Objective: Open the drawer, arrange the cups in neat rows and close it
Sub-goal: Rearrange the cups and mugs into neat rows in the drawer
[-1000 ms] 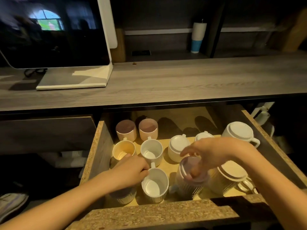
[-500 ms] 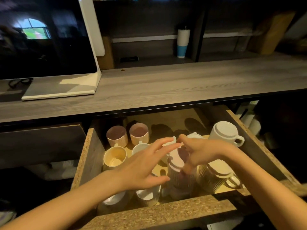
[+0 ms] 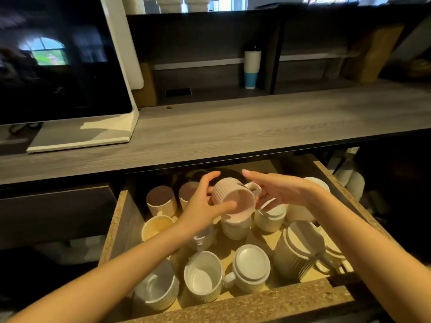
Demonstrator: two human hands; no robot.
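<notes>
Since the earlier frame, both hands have risen from among the cups and now hold a ribbed pink mug (image 3: 234,198) in the air above the middle of the open drawer (image 3: 245,305), tipped so its mouth faces the camera. Left hand (image 3: 205,202): thumb laid across the mug's lower rim, fingers curled over the ribbed wall on the far side. Right hand (image 3: 277,191): fingers extended and loosely spread beside the mug's handle; whether they touch the handle cannot be told.

Drawer contents (centre to lower part of the frame):
- Back left: two upright pink-lined mugs (image 3: 161,201), side by side.
- Left wall, middle: one upright yellow-lined mug (image 3: 155,227).
- Directly below the held mug: an inverted cream mug (image 3: 235,226), with a second inverted mug (image 3: 270,217) just to its right.
- Front row: two upright white mugs (image 3: 203,276) and one inverted white mug (image 3: 250,268).
- Right side: a large ribbed mug (image 3: 297,251) lying tilted, touching further mugs behind the right forearm.

Above the drawer runs a grey wood countertop (image 3: 233,129). A monitor (image 3: 58,61) on a white stand fills the upper left of the frame. A white and blue tumbler (image 3: 251,68) stands on the shelf at upper centre.
</notes>
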